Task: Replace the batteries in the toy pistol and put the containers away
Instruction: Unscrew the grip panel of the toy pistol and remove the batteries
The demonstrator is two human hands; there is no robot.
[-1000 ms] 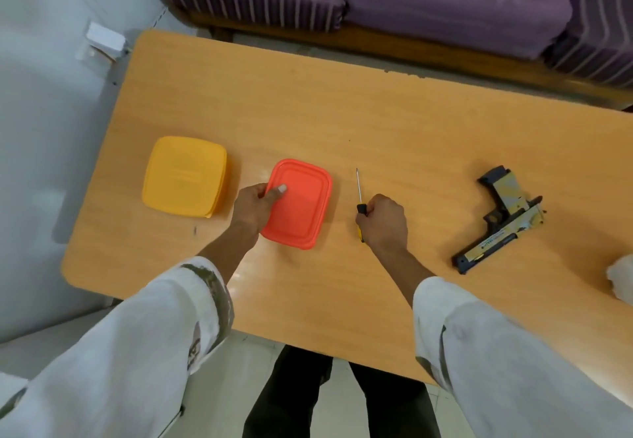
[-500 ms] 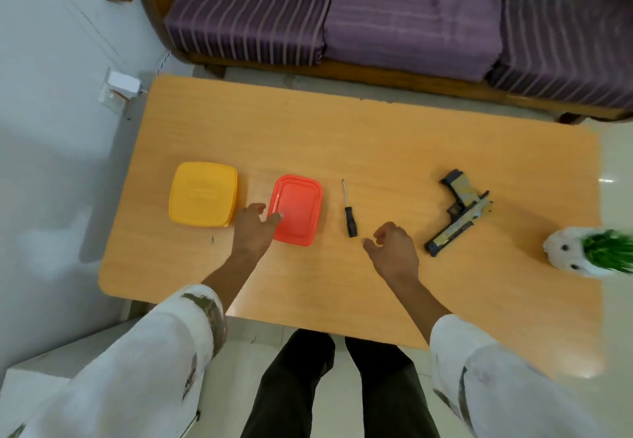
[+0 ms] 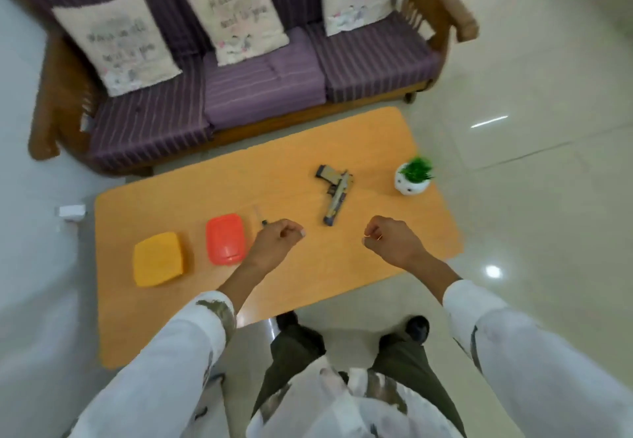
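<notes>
While left grip (image 3: pixel 278 241) and right grip (image 3: pixel 390 243) curl empty, toy pistol (image 3: pixel 336 197) between, slightly beyond

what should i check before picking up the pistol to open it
1. Pistol lying free on the table, nothing on it: ok.
2. Right hand empty: ok, fingers curled on nothing.
3. Left hand empty: cannot tell, it hides the handle of the screwdriver.
4. Red container and yellow container lidded: ok.
5. Battery cover facing up: cannot tell.
</notes>
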